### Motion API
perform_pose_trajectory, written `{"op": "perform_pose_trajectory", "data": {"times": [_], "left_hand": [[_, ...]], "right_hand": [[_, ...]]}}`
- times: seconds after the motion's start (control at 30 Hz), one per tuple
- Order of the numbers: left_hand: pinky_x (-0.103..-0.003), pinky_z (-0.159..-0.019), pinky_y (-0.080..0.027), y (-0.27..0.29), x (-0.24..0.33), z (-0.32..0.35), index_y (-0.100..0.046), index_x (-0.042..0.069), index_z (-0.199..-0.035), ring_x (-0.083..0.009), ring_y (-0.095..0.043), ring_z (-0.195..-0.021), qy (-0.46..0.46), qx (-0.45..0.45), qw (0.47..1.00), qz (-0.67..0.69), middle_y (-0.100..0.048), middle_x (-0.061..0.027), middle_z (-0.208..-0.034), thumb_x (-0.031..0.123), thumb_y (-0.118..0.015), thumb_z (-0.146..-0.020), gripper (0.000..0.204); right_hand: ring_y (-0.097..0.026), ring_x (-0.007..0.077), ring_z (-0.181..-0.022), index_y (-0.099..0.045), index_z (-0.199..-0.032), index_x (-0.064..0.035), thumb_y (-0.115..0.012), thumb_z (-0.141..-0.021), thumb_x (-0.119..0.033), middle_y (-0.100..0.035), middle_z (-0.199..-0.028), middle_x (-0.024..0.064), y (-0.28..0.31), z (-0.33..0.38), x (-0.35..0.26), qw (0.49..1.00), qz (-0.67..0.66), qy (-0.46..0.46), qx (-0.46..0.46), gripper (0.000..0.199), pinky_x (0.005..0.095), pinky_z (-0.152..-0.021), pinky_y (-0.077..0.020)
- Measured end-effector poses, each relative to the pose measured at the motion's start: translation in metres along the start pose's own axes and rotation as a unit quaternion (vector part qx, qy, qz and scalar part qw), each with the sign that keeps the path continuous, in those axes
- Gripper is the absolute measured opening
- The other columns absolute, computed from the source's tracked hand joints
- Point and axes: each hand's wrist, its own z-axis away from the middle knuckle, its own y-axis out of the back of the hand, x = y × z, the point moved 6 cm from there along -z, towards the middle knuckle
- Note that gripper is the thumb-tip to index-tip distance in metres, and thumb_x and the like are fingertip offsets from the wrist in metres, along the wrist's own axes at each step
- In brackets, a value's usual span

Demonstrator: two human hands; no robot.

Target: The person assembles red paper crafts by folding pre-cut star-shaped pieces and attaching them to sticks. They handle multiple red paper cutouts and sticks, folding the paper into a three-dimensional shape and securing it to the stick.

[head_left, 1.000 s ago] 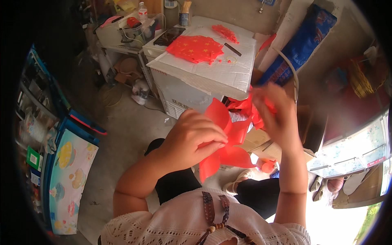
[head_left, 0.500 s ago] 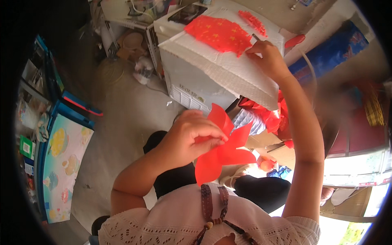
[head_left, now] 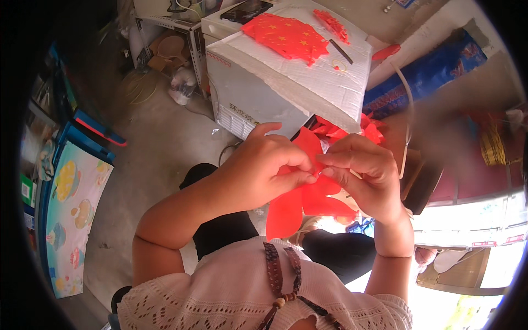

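Note:
In front of my chest, my left hand (head_left: 269, 159) pinches a red petal-shaped flower (head_left: 287, 214) near its middle, the thin petals spreading out below and behind the fingers. My right hand (head_left: 368, 173) meets it there, thumb and forefinger pressed together by the flower's centre. Whatever the right fingertips hold is too small to make out; a tiny pale spot shows between the two hands. On the white padded top (head_left: 308, 91) ahead lie a red sheet with yellow stars (head_left: 286, 37), a bundle of small red pieces (head_left: 331, 25), a dark thin stick (head_left: 341, 51) and a small yellowish loop with a red bead (head_left: 338, 67).
The top covers a white appliance (head_left: 236, 93); a black flat device (head_left: 246, 10) rests at its back left. More red petals (head_left: 374, 130) are heaped below its right corner. A blue roll (head_left: 423, 74) leans at the right. A picture-covered panel (head_left: 77, 220) stands at the left.
My right hand has come back from the white top to the flower and pinches beside my left hand. The flower stays in my left hand. The view has shifted slightly.

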Motion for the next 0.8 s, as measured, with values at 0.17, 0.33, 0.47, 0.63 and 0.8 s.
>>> {"op": "perform_pose_trajectory", "data": {"times": [0.17, 0.33, 0.47, 0.63, 0.8], "left_hand": [[-0.047, -0.114, -0.027, -0.010, 0.024, -0.001, -0.068, 0.009, -0.083, -0.0192, -0.064, -0.083, -0.007, -0.034, 0.999, -0.007, -0.068, -0.0029, -0.081, 0.016, -0.074, -0.086, 0.010], [-0.049, -0.117, -0.025, -0.021, 0.043, 0.001, -0.068, 0.008, -0.086, -0.0186, -0.065, -0.083, 0.015, -0.079, 0.997, -0.003, -0.068, -0.0018, -0.082, 0.018, -0.072, -0.089, 0.011], [-0.050, -0.117, -0.024, -0.030, 0.053, -0.002, -0.070, 0.009, -0.090, -0.0173, -0.066, -0.085, 0.022, -0.135, 0.991, 0.006, -0.070, -0.0011, -0.085, 0.020, -0.071, -0.090, 0.012], [-0.052, -0.117, -0.023, -0.040, 0.058, -0.004, -0.071, 0.009, -0.092, -0.0171, -0.067, -0.087, 0.033, -0.166, 0.985, 0.016, -0.072, -0.0005, -0.087, 0.022, -0.071, -0.091, 0.013], [-0.053, -0.117, -0.023, -0.044, 0.063, -0.006, -0.071, 0.009, -0.093, -0.0170, -0.068, -0.084, 0.018, -0.154, 0.987, 0.029, -0.072, -0.0004, -0.086, 0.023, -0.071, -0.091, 0.014]], "right_hand": [[-0.065, 0.0184, -0.079, -0.075, -0.099, 0.0015, -0.073, -0.081, 0.006, -0.067, -0.088, 0.0096, 0.007, 0.026, -0.011, 1.000, -0.003, -0.017, 0.023, 0.019, 0.0280, -0.069, -0.0491], [-0.067, 0.0205, -0.080, -0.074, -0.099, 0.0016, -0.069, -0.083, 0.007, -0.068, -0.089, 0.0117, 0.013, 0.049, -0.026, 0.998, 0.043, 0.021, 0.045, 0.018, 0.0286, -0.069, -0.0512], [-0.070, 0.0231, -0.077, -0.072, -0.098, 0.0020, -0.068, -0.083, 0.007, -0.070, -0.088, 0.0131, 0.018, 0.065, -0.038, 0.990, 0.097, 0.055, 0.083, 0.016, 0.0292, -0.066, -0.0536], [-0.070, 0.0265, -0.074, -0.070, -0.099, 0.0014, -0.067, -0.084, 0.005, -0.071, -0.086, 0.0133, 0.021, 0.080, -0.040, 0.985, 0.129, 0.068, 0.093, 0.016, 0.0324, -0.064, -0.0548], [-0.068, 0.0279, -0.072, -0.069, -0.101, 0.0016, -0.066, -0.084, 0.005, -0.071, -0.085, 0.0131, 0.022, 0.091, -0.039, 0.983, 0.120, 0.061, 0.122, 0.018, 0.0343, -0.065, -0.0544]]}}
